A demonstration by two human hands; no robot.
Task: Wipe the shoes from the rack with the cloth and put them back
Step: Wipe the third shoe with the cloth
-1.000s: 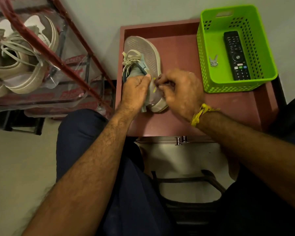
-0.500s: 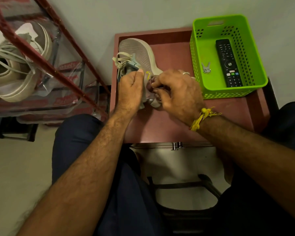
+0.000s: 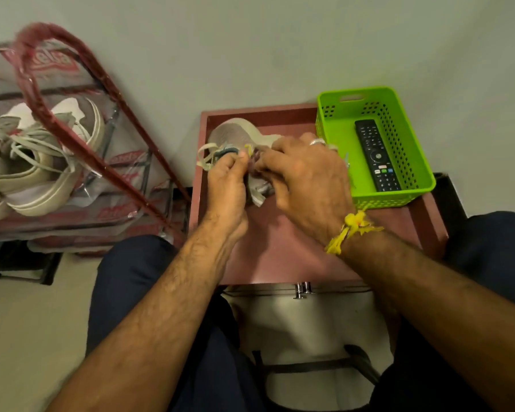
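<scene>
1. Since the earlier frames the whole scene sits lower and further right in the view, so more wall shows above; the shoe (image 3: 238,135) and both hands remain at the back left of the red table (image 3: 295,251), so the work itself has not relocated.
2. Shoe rack (image 3: 72,120), at left: red frame with a clear plastic cover; another pale shoe (image 3: 42,162) rests on its shelf, well apart from the table.
3. Green basket (image 3: 333,138), at the table's back right corner, holds a black remote (image 3: 375,156).
4. Right hand (image 3: 306,176): lies over the shoe's heel end, nearer the basket than before; its grip appears curled on something pinkish, probably the cloth (image 3: 254,168), though blur and the fingers hide most of it.
5. Left hand (image 3: 226,185): grip closed on the shoe's collar by the laces, steadying it.
6. Reading: wiping of this shoe looks to be under way, not finished. The shoe has not gone back to the rack, and the rack's own shoe awaits its turn.
</scene>
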